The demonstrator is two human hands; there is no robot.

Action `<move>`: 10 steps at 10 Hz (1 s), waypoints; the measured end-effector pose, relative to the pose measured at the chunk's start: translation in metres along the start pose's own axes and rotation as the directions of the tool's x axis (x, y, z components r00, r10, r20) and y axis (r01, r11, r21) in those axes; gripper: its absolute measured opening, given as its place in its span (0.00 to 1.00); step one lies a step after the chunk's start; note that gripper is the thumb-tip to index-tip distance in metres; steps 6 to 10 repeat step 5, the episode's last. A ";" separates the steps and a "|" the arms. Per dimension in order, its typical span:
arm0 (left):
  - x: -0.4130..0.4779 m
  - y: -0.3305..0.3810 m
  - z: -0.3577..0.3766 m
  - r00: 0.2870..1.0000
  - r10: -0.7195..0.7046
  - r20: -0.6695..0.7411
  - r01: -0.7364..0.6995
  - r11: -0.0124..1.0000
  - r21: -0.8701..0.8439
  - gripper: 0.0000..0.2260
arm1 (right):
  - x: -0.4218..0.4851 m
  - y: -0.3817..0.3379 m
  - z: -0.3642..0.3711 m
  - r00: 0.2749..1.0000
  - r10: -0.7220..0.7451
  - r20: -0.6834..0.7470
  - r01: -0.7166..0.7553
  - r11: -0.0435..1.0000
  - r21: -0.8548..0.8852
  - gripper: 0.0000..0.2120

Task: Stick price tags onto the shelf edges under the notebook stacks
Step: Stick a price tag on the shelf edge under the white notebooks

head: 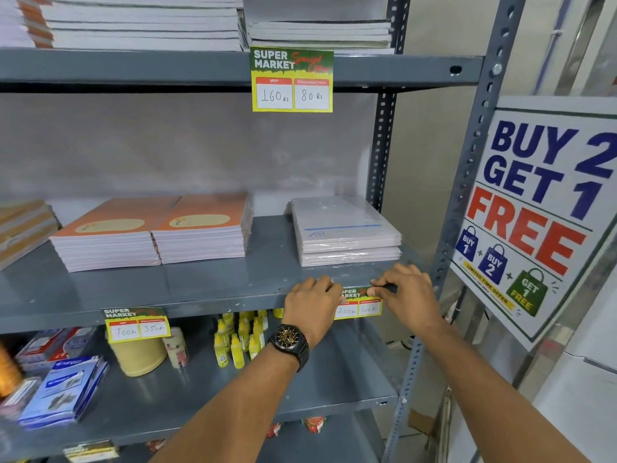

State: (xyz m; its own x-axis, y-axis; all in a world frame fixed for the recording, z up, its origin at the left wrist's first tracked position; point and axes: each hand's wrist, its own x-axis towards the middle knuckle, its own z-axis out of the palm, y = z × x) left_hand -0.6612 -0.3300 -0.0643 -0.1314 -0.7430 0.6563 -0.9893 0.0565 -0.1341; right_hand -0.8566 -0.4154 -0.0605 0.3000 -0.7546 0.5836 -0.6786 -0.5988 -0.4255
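We are pressing a green, yellow and red paper price tag onto the front edge of the grey metal middle shelf, directly below the clear-wrapped stack of pale grey notebooks. Our left hand, with a black and gold wristwatch on its wrist, covers the tag's left upper corner with fingers curled down over the shelf lip. Our right hand pinches the tag's top right corner between thumb and fingertips, flat against the metal. The tag's lower half, with two handwritten prices, hangs below the edge; we judge it is placed but not yet smoothed down and released.

Two other tags look finished. One matching tag sits on the same shelf edge further left, roughly under the twin stacks of orange-covered notebooks. Another larger-looking tag hangs from the edge of the grey upper shelf, under a stack of white-paged notebooks.

What is left is harder to tell. The stacks at the far left of both shelves run out of view, so we cannot say whether they have tags. The bottom shelf holds yellow glue bottles and blue packets, not notebooks, so it probably needs nothing from us.
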 end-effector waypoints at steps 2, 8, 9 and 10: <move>0.000 0.001 0.001 1.000 0.008 0.015 -0.007 1.000 -0.019 0.11 | -0.004 0.002 0.000 0.998 -0.058 -0.021 0.056 0.996 -0.067 0.06; -0.004 -0.013 -0.023 0.949 -0.008 0.315 0.098 0.958 -0.270 0.19 | -0.012 -0.026 -0.008 1.000 0.015 -0.027 -0.018 0.990 -0.138 0.03; -0.004 -0.013 -0.023 0.949 -0.008 0.315 0.098 0.958 -0.270 0.19 | -0.012 -0.026 -0.008 1.000 0.015 -0.027 -0.018 0.990 -0.138 0.03; -0.004 -0.013 -0.023 0.949 -0.008 0.315 0.098 0.958 -0.270 0.19 | -0.012 -0.026 -0.008 1.000 0.015 -0.027 -0.018 0.990 -0.138 0.03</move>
